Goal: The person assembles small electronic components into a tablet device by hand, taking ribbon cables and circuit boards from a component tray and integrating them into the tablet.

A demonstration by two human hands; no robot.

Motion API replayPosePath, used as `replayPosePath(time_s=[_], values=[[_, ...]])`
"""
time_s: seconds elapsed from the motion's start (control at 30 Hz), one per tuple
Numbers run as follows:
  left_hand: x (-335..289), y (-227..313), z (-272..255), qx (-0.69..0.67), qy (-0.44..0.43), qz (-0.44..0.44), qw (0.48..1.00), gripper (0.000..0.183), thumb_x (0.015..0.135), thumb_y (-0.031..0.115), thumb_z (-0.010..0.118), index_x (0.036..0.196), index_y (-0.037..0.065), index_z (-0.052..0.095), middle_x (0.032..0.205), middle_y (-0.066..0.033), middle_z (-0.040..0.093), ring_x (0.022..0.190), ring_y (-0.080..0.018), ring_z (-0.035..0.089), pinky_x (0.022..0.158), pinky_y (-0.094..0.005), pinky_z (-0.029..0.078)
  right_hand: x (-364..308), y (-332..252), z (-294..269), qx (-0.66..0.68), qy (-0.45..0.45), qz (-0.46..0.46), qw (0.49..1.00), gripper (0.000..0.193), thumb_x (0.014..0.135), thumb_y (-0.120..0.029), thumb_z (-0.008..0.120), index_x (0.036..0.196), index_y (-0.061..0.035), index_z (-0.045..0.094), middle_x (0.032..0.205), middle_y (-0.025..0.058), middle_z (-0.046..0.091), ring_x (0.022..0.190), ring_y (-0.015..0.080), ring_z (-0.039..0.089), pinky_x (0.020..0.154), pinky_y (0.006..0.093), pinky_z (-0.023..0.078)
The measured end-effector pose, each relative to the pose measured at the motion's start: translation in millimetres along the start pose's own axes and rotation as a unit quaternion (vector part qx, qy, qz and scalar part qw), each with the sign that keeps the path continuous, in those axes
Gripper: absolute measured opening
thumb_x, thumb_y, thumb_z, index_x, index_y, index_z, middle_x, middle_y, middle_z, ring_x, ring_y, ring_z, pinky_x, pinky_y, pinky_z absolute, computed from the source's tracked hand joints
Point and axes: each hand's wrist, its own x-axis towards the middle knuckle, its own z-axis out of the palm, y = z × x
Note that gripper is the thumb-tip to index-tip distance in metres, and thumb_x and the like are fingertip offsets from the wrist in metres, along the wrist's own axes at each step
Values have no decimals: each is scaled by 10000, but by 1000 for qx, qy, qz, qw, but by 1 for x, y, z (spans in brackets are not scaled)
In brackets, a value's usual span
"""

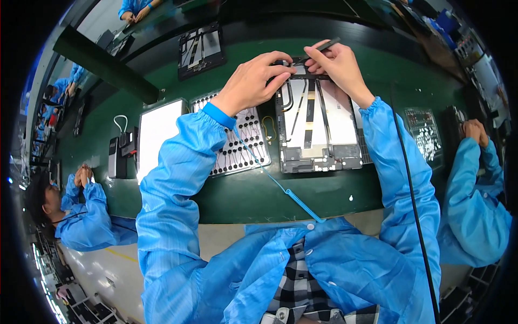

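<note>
An opened tablet (335, 110) lies on the green bench in front of me, its silver inside, black ribbon cables and circuit board showing. My right hand (343, 67) pinches dark tweezers (326, 46) like a pen, their tip pointing left over the tablet's far edge. At the far left corner of the tablet is my left hand (257, 79), its bent fingertips and thumb brought close together. Whatever lies between those fingertips is too small and hidden to name. A blue wrist strap (219, 115) with a coiled cord (302, 204) circles my left wrist.
Left of the tablet stands a tray (241, 155) of small black round parts on thin wires, beside a white panel (156, 135). Another opened tablet (200, 53) lies farther back. A green post (108, 65) rises at left. A clear tray (423, 129) and co-workers flank me.
</note>
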Motion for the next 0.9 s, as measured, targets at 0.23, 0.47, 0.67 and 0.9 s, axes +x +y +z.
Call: replayPosePath(time_s=[0.23,0.47,0.67,0.9], values=[[24,3,-12,214,-23,162,963,204,934,141,558,1074,76,692,1151,-62,645,1253,-272,516,1124,-486,315,-29,7,-65,60,100,-86,989,272,948,-245,638,1060,0,676,908,98,707,714,113,639,634,235,503],[85,110,67,64,-229,253,938,363,1005,370,459,1170,145,691,1235,-175,616,1236,-347,515,1133,-454,320,-155,66,-139,76,67,108,989,248,943,-231,640,1043,-4,657,818,68,673,646,79,598,588,216,467],[103,141,91,122,-530,106,833,525,1025,483,287,1242,176,654,1312,-237,550,1152,-393,553,1138,-484,281,-165,68,-139,48,38,113,992,242,927,-230,663,1034,-13,669,831,65,685,637,75,587,567,216,464],[103,128,96,130,-490,161,847,483,1034,438,278,1270,212,633,1369,-233,503,1144,-403,551,1122,-483,299,-160,70,-141,45,11,112,993,219,907,-223,687,1001,-25,688,815,44,699,612,61,564,541,207,449]])
